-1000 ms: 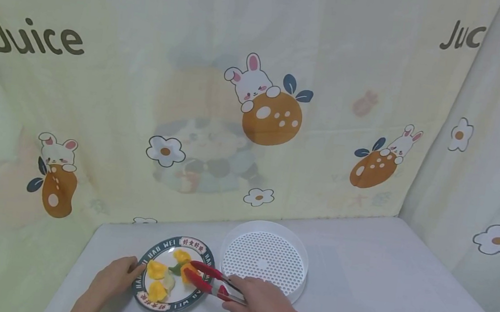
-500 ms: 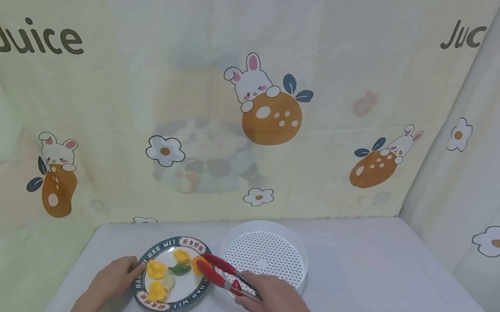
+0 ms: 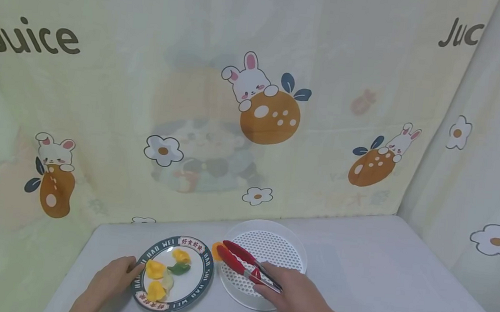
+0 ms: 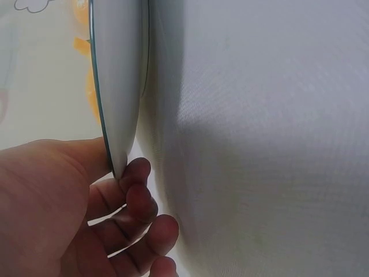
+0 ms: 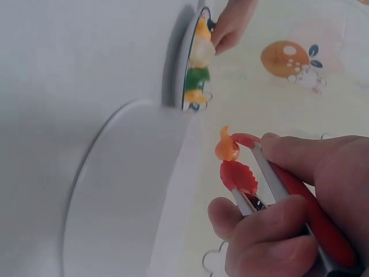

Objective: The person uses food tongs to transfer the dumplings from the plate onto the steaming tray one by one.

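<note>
My left hand pinches the left rim of a round plate with a dark green lettered border. In the left wrist view, the thumb lies over that rim and the fingers curl beneath it. Several yellow dumpling-shaped pieces, a green one and a pale one lie on the plate. My right hand grips red-tipped metal tongs. Between the tong tips sits an orange dumpling-shaped piece, above the left edge of a white perforated round tray.
The tray stands on the white table right beside the plate. Behind the table hangs a pale curtain printed with rabbits and fruit, and another curtain runs along the right side.
The tongs with the orange piece have lifted off the plate and moved right to the tray's edge. My left hand has stayed on the plate rim.
</note>
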`<state>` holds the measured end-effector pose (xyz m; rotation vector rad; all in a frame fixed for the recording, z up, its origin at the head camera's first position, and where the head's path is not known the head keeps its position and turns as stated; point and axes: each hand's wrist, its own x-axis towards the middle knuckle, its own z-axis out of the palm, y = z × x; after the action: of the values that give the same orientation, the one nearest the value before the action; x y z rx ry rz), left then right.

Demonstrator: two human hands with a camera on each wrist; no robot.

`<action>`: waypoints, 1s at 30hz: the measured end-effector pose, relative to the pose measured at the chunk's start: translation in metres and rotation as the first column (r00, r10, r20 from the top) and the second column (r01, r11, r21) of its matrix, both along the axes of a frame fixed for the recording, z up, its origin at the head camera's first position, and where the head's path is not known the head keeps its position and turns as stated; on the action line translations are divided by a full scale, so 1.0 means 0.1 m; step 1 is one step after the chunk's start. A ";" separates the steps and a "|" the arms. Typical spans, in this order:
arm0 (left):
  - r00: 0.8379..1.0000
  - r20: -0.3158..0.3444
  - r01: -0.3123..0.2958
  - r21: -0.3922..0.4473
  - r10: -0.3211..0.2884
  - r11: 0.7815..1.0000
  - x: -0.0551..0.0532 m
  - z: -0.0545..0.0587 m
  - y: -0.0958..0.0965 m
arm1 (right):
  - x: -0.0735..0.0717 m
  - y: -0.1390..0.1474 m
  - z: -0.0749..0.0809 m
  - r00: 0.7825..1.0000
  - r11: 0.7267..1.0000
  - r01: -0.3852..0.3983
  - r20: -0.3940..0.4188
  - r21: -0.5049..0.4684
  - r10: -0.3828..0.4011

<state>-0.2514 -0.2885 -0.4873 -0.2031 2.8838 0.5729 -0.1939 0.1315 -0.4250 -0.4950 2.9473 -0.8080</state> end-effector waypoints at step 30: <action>1.000 -0.010 0.009 0.018 -0.009 1.000 0.00 -0.03 -0.03 | -0.11 0.20 -0.11 0.980 0.981 0.141 0.121 0.135 -0.158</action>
<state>-0.2517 -0.2912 -0.4900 -0.1848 2.8863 0.5995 -0.2052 0.1511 -0.4362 -0.2056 2.9150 -0.6338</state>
